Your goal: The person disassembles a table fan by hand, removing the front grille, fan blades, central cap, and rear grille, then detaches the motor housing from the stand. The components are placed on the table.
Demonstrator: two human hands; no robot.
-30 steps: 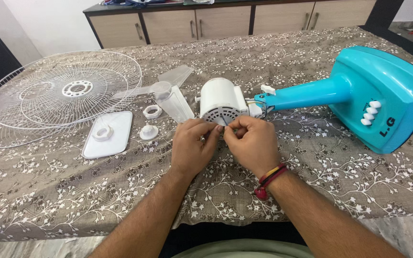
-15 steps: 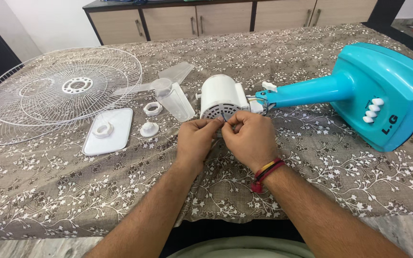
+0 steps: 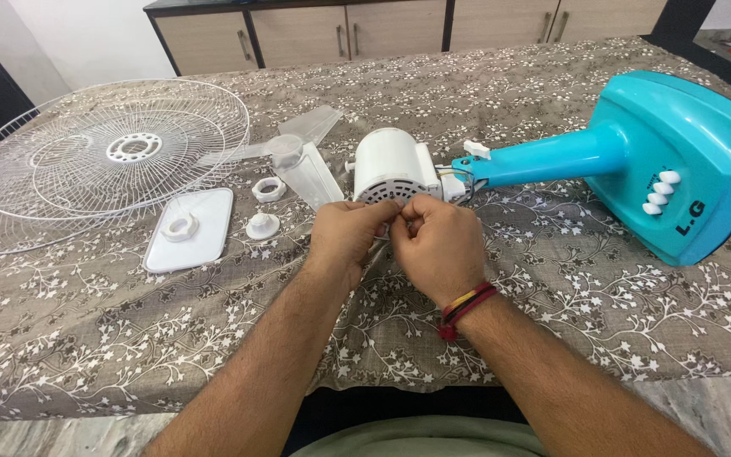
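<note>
Left hand, right hand pinched shut at white vented motor housing front; pinched item hidden.

We note no packages, signs or screens. One label only: dark lettering on the slanted face of the turquoise fan base, at about three o'clock on the table, just below and right of a column of four white push buttons.

Single head view, looking down and forward across table, hands close; far edge perhaps cropped.
</note>
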